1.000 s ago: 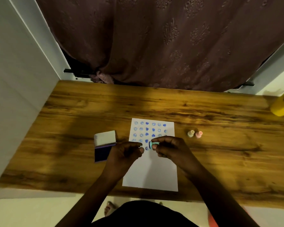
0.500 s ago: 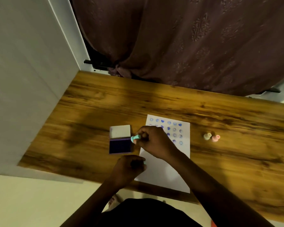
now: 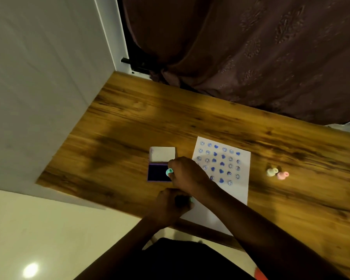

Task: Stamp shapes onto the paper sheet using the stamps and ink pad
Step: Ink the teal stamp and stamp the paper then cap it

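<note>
A white paper sheet [image 3: 233, 190] lies on the wooden table [image 3: 129, 122], its upper part covered with blue smiley and heart prints. Left of it sits an open ink pad [image 3: 157, 172] with a dark blue pad and a white lid. My right hand [image 3: 187, 172] is shut on a teal stamp [image 3: 168, 171] and holds it at the pad's right edge. My left hand [image 3: 173, 205] is curled at the sheet's lower left corner, with a bit of teal showing at its fingers. What it holds is hidden.
Two spare stamps, a cream stamp [image 3: 272, 171] and a pink stamp [image 3: 282, 175], lie on the table right of the sheet. A white wall [image 3: 38, 87] borders the table's left side. A brown curtain [image 3: 251, 47] hangs behind the table's far edge.
My right hand carried the teal stamp from above the paper leftward to the ink pad. My left hand dropped back toward the sheet's lower left corner. The view swung left.
</note>
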### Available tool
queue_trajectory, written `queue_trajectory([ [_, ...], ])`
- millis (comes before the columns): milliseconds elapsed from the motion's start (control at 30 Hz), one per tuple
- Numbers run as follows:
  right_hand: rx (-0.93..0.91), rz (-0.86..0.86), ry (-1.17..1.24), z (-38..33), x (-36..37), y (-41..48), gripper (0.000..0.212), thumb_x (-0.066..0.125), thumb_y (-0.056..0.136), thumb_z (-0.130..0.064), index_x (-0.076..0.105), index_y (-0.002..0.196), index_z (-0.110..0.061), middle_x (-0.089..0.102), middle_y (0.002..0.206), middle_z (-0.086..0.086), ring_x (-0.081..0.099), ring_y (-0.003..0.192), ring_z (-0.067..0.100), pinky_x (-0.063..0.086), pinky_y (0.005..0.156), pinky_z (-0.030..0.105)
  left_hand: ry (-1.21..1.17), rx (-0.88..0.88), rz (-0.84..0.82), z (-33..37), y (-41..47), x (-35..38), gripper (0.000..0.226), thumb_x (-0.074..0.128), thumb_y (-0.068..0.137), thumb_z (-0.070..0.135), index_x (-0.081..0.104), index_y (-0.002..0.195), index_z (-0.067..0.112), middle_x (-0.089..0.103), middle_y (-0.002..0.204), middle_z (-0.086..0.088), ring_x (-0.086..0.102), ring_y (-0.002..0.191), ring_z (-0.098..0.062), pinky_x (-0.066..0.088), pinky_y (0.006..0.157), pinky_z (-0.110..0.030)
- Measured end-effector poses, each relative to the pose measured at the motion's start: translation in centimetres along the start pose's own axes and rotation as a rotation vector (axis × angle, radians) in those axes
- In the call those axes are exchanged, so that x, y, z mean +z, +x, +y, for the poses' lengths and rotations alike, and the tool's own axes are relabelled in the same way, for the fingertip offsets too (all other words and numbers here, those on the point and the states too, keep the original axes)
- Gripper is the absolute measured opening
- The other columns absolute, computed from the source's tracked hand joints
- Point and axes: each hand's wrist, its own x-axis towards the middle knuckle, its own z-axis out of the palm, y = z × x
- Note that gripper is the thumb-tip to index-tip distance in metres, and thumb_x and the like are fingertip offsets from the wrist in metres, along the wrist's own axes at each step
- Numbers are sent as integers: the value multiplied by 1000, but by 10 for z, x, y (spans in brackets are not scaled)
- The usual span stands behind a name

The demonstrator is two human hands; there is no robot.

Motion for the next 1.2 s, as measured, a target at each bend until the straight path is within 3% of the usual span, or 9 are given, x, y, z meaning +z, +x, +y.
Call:
queue_trajectory([
  [133,21,-39,-50,-4,8,7,33,76,87,-25,69,115,-10,72,109,13,70,101,29,57,81,37,8,-28,28,-6,5,5,54,79,80,33,51,79,79,48,76,63,49,76,37,28,63,14],
  [200,46,-82,-96,-6,12,10,34,77,87,-24,68,117,-10,71,111,14,69,103,30,57,83,37,36,-47,18,-7,8,7,40,79,79,34,58,79,69,46,73,63,48,74,38,27,61,14],
  [267,58,-128,-133,-8,14,11,35,76,87,-22,67,119,-10,70,113,16,68,105,33,56,86,39,65,-80,33,-8,10,8,24,79,80,37,59,67,41,58,69,49,56,68,28,36,54,8],
  [333,14,-96,-133,-8,17,10,29,75,87,-17,69,114,-8,72,108,17,70,102,34,57,83,40,79,-132,58,-7,12,9,33,79,81,38,48,67,38,61,58,20,59,53,7,39,42,-3],
  [367,-6,-78,-133,-8,15,10,26,75,86,-15,70,111,-7,72,105,17,71,99,34,57,80,39,91,-142,57,-5,12,8,34,78,82,39,47,68,38,56,60,20,56,52,8,38,41,-3],
  [800,-3,1,-38,-7,-6,3,30,76,87,-17,65,114,-7,68,111,17,68,102,35,55,77,39,63,-31,23,15,-5,-3,16,77,87,28,72,100,20,67,88,15,64,80,1,51,80,-17],
  [933,50,70,183,0,-12,-8,27,73,88,-24,69,112,-12,70,112,13,67,103,30,59,82,42,7,-20,25,15,-5,-1,14,80,84,28,69,87,37,69,83,21,66,76,12,49,77,-13],
  [1100,153,200,515,24,-36,-32,26,78,85,-35,77,102,-15,78,96,1,69,84,11,52,67,21,-37,-34,43,10,-1,2,21,83,81,29,78,101,26,78,103,7,72,94,-6,56,92,-27],
  [1200,228,265,487,60,-44,-60,25,77,86,-36,78,102,-17,78,100,-1,69,88,9,50,74,20,-127,-71,17,9,0,3,25,84,80,26,75,104,26,76,109,3,72,100,-13,59,94,-38],
])
